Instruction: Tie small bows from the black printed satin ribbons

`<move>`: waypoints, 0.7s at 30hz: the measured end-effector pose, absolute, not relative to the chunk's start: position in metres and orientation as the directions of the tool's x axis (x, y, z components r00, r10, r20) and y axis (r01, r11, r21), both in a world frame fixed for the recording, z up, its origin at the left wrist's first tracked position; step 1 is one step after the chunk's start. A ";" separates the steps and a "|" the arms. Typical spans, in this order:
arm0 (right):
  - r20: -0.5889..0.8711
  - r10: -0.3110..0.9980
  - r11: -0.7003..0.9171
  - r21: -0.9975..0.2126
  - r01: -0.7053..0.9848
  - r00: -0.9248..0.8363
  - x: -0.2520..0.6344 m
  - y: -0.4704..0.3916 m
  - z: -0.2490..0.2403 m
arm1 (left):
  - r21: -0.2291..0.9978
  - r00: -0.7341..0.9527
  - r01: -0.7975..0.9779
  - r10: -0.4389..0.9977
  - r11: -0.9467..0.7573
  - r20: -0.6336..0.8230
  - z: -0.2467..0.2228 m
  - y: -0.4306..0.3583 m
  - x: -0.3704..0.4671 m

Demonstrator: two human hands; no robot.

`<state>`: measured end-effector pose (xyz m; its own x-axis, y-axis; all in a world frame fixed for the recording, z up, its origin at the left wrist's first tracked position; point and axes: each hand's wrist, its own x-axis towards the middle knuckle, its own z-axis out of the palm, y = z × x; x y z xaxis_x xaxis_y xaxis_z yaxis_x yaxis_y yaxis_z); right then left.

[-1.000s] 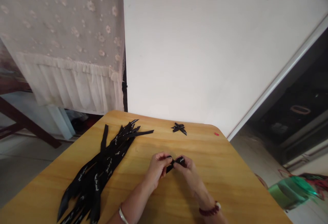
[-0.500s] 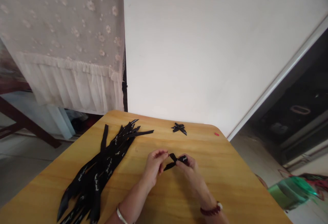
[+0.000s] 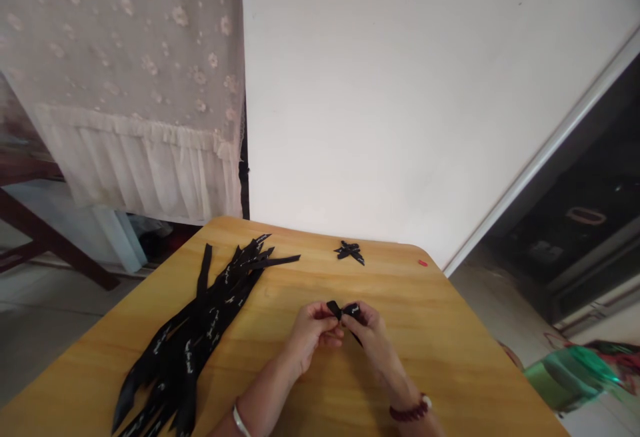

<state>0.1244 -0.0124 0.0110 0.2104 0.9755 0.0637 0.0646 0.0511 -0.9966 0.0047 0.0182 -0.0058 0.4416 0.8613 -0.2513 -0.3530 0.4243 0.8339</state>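
Between both hands, over the middle of the table, is a black ribbon bow (image 3: 352, 310) with white lettering. My left hand (image 3: 316, 334) pinches its left side near the knot. On the right side, my right hand (image 3: 369, 330) grips the bow's loop between thumb and fingers, and a ribbon tail slants down beneath that hand. The fingers hide part of the knot. A pile of loose black ribbons (image 3: 210, 317) with white lettering lies to the left of my hands. Farther back, another black bow (image 3: 350, 250) rests on the table.
The wooden table (image 3: 440, 357) meets a white wall panel (image 3: 400, 104) at its back edge. A small red object (image 3: 423, 263) lies near the back right corner. Beyond the right edge stands a green translucent container (image 3: 570, 376). A lace curtain (image 3: 135, 57) hangs at the back left.
My left hand has moved right, closer to my right hand, and now pinches the bow nearer the knot. The tail that pointed left is now hidden, and one shows below my right hand.
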 end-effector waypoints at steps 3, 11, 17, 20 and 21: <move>0.078 0.977 0.072 -0.997 0.040 0.200 0.124 -0.012 0.010 | 0.825 0.454 -0.379 0.861 0.420 -0.230 -0.006 0.017 0.005; 0.045 0.986 0.053 -0.998 -0.045 0.159 0.126 -0.011 0.009 | 0.815 0.373 -0.404 0.889 0.415 -0.267 -0.006 0.022 0.005; 0.050 0.990 0.056 -0.998 -0.042 0.135 0.127 -0.010 0.007 | 0.768 0.341 -0.454 0.884 0.452 -0.319 0.001 0.022 0.001; 0.076 0.992 0.079 -0.996 -0.033 0.097 0.126 -0.010 0.002 | 0.730 0.367 -0.468 0.861 0.497 -0.351 0.002 0.022 0.001; 0.082 0.993 0.085 -0.996 -0.029 0.083 0.126 -0.010 0.001 | 0.724 0.373 -0.474 0.859 0.502 -0.351 0.001 0.022 0.001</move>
<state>0.1258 -0.0103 0.0008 0.0834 0.9931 0.0819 -0.0291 0.0846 -0.9960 0.0007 0.0222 0.0014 0.3731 0.8586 -0.3515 -0.4737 0.5021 0.7236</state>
